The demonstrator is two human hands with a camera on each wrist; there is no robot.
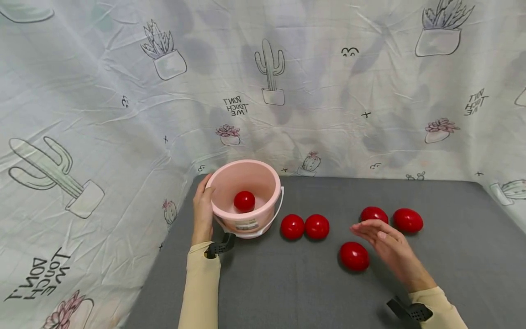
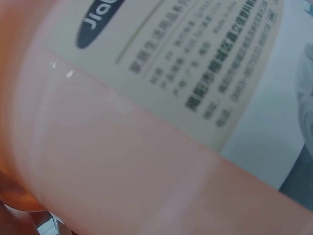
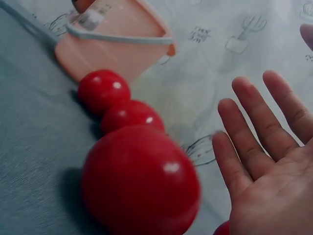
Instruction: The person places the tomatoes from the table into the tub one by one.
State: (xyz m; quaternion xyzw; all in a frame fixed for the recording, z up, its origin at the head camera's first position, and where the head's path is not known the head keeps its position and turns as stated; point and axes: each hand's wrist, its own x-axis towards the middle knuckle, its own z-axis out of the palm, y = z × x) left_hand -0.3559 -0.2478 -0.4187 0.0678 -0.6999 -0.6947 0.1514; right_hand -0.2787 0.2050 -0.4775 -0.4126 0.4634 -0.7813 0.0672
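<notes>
A pink bucket [image 1: 269,214] with a white handle stands at the back left, one red ball [image 1: 244,201] inside it. My left hand [image 1: 202,208] holds the bucket's left side, thumb at the rim. The left wrist view is filled by the bucket's wall [image 2: 107,152] and its printed label. Over the right part of the table hovers my right hand [image 1: 388,244], fingers straight and holding nothing. Just left of it lies a glossy red ball [image 1: 354,257], apart from the palm. In the right wrist view, that hand [image 3: 269,156] is beside a large-looking red ball [image 3: 142,181].
Two red balls, a left one [image 1: 292,227] and a right one [image 1: 317,227], sit side by side right of the bucket. Beyond my right hand lie two more, one [image 1: 374,214] partly covered by the fingers, another [image 1: 407,220] farther right. A cactus-print cloth [image 1: 320,91] hangs behind the grey table [image 1: 287,283].
</notes>
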